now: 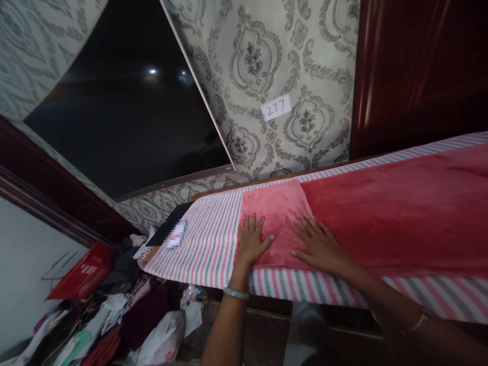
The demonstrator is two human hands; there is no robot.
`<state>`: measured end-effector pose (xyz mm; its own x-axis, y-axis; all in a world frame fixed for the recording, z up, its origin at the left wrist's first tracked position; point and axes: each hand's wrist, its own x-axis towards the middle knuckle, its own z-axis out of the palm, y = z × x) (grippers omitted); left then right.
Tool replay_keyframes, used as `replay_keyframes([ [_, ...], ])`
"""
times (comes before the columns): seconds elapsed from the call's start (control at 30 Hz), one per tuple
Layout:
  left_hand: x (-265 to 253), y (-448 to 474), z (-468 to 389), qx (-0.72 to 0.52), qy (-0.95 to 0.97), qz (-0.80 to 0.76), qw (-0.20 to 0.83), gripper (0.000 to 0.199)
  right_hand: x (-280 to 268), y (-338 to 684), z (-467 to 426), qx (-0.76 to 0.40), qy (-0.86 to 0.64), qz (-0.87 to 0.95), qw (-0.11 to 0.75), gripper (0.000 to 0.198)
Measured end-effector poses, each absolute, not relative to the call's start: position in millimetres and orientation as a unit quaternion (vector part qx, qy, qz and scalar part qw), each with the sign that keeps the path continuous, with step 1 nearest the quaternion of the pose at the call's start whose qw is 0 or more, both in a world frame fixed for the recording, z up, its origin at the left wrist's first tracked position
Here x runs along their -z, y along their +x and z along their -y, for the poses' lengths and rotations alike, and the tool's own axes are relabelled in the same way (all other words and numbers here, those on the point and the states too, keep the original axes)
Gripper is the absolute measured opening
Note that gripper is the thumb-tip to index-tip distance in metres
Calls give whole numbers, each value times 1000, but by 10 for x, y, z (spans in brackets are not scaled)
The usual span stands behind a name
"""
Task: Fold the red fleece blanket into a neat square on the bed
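Note:
A long red plush cloth [381,213] lies flat along a surface covered by a pink, grey and white striped sheet [213,234]. Its left end shows a lighter pink section [276,198], which looks smoothed. My left hand [252,241] rests palm down at the left edge of this lighter section, fingers stretched. On the same section, further right, my right hand [318,244] presses with fingers spread, its wrist over the cloth's near edge. Both hands are open and hold nothing.
Clothes [145,315] and bags are piled low at the left, beside a red plastic basket [86,269]. A large black screen [133,101] stands against the patterned wall. A paper marked 277 [276,107] is on the wall, left of a dark red wooden panel [419,66].

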<state>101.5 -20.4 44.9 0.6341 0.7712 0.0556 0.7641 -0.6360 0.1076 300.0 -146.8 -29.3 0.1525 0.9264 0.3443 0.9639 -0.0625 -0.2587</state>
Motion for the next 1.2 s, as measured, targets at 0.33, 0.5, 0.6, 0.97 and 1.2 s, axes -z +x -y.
replay_keyframes([
  [0.33, -471, 1027, 194, -37, 898, -436, 33, 76, 260, 3022, 1483, 37, -719, 658, 223, 77],
  [0.5, -471, 1027, 198, -39, 897, -440, 27, 74, 250, 3075, 1652, 14, -717, 664, 213, 75],
  [0.6, -470, 1033, 195, -39, 897, -440, 22, 73, 277, 3116, 1778, 13, -714, 666, 216, 73],
  [0.97, -774, 1127, 131, 33, 891, -446, 72, 71, 536, 3204, 2133, 97, -710, 646, 262, 67],
  [1.2, -1123, 1975, 302, 11, 926, -366, 86, 69, 574, 3232, 2324, 125, -704, 646, 268, 61],
])
